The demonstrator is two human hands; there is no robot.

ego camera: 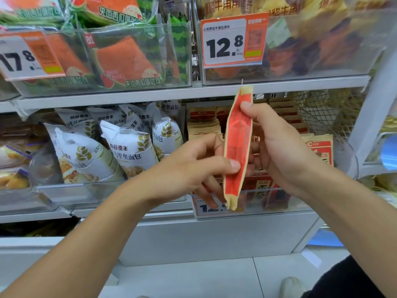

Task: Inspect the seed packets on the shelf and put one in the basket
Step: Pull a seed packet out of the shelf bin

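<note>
Now turn the seed packet [236, 147], held upright before the shelf [171, 94], face-on to read it; left hand [189, 166] and right hand [277, 151] both pinching its edges; avoid creasing; basket unseen.

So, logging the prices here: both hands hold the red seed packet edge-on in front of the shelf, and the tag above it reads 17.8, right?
Not quite. In the head view the price tag directly above the red seed packet reads 12.8; the 17.8 tag sits far to the left. The rest stands: left hand and right hand both hold it edge-on.
</note>
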